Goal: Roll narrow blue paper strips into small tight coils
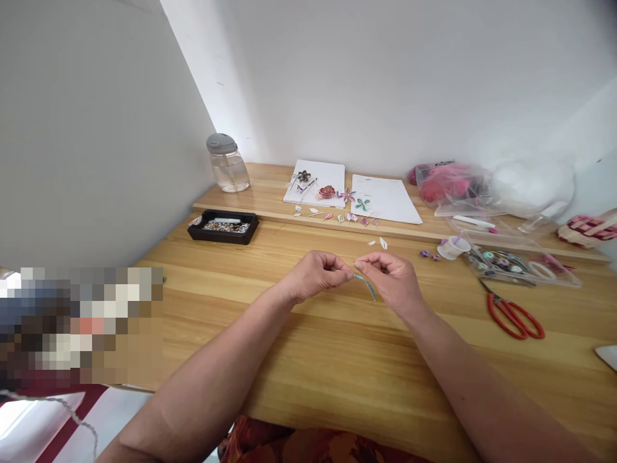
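Where the table [299,366] runs off to the left: a black tray [223,239] lies near the wall, small beads and a white object inside.
Bottle [229,172]: upright behind the tray on the raised shelf [270,199], grey-lidded, part filled with clear liquid.
Left paper [332,170]: flat on the shelf, a red flower [326,191] near its front edge.
Left hand [312,276]: thumb and forefinger pinch one end of a blue strand [368,287].
Blue strand: between the hands, above the table, curving down to a loose end.
Right hand [393,276]: thumb and forefinger drawn together just beside the left fingertips; I cannot tell whether they grip anything thin.
Right paper [393,196]: on the shelf beyond the right hand, a green flower [362,204] at its left side.
White spool [454,247]: on the table, right of small purple pieces [425,253].
Scissors [501,301]: red-handled, lying in front of a clear box [562,277] of trinkets.
Basket [581,233]: woven, pink and white, far right.
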Available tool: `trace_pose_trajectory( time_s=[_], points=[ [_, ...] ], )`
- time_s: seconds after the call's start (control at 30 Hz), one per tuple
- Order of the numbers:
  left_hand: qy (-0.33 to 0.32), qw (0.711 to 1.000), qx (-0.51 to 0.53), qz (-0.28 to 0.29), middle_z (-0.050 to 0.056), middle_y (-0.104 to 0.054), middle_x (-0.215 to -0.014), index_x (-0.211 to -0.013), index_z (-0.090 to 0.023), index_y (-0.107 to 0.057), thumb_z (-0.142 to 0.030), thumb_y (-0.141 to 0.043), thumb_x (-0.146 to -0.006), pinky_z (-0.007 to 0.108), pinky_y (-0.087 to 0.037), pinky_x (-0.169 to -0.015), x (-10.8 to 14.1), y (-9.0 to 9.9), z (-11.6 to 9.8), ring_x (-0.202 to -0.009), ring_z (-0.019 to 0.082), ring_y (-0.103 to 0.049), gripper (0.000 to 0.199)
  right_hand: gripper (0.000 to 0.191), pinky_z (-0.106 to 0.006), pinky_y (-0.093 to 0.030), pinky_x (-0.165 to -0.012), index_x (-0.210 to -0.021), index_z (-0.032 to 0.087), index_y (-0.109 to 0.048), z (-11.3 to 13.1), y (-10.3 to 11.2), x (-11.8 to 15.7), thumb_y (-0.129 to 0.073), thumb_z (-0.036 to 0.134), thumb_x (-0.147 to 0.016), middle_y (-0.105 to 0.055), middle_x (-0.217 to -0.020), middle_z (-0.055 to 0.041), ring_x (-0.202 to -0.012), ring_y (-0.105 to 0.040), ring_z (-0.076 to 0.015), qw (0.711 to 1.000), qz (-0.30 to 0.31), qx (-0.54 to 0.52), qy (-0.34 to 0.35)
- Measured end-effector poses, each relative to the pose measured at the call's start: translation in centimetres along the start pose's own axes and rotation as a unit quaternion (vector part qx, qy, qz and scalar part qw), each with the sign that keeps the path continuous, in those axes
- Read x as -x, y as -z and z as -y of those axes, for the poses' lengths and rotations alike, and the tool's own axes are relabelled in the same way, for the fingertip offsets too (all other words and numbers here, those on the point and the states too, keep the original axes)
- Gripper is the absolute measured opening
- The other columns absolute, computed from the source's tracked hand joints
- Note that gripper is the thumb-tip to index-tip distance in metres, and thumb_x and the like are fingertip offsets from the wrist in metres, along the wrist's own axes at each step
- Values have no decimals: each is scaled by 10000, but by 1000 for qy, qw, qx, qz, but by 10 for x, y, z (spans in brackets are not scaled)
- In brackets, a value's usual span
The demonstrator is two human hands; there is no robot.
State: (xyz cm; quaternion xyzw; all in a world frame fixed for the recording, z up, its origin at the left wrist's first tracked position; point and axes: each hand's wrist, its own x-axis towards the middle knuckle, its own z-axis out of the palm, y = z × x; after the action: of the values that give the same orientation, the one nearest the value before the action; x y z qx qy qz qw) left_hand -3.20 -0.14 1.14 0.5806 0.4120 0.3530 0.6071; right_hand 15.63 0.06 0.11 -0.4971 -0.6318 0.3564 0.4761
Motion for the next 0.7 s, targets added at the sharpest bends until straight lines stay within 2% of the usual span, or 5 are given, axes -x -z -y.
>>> trace_pose_trajectory(
  time_s=[0.1, 0.2, 0.37, 0.5, 0.7],
  points=[
    [1, 999, 29, -14, -30, -529, -588, -725, -134, -646, -409, -743, -679, 218, -310, -517, -1, -1, -2, -525, 64, -431, 295, 254, -242, -258, -448, -744, 181, -695, -3, -5, 2, -768, 417, -689, -523, -572, 35, -484, -360, -79, 991, 20, -96, -90],
    [-7, 996, 68, -55, -32, -524, -580, -699, -130, -629, -408, -756, -660, 223, -319, -518, -3, -2, -3, -512, 60, -427, 307, 302, -227, -203, -392, -717, 186, -638, -4, -10, 6, -808, 423, -641, -466, -534, 68, -410, -298, -52, 957, 55, -207, -196],
    [-43, 984, 118, -126, -24, -540, -590, -697, -128, -628, -407, -764, -651, 219, -321, -511, -8, -1, -1, -517, 58, -426, 314, 290, -190, -269, -394, -715, 183, -592, 1, -16, 13, -811, 368, -670, -475, -554, 70, -423, -358, -42, 910, 101, -296, -271],
    [-53, 974, 109, -193, -23, -549, -594, -689, -126, -625, -406, -770, -633, 215, -333, -515, -10, -1, 0, -505, 53, -415, 320, 304, -198, -331, -404, -682, 168, -590, 8, -24, 19, -801, 387, -672, -565, -622, 28, -448, -432, -56, 925, 88, -271, -251],
    [-66, 969, 17, -235, -11, -574, -618, -699, -127, -632, -383, -727, -662, 216, -338, -527, -12, 1, 2, -536, 70, -439, 275, 247, -228, -317, -421, -717, 178, -633, 14, -28, 27, -701, 409, -771, -545, -592, 24, -441, -400, -72, 987, 56, -109, -105]
  ],
)
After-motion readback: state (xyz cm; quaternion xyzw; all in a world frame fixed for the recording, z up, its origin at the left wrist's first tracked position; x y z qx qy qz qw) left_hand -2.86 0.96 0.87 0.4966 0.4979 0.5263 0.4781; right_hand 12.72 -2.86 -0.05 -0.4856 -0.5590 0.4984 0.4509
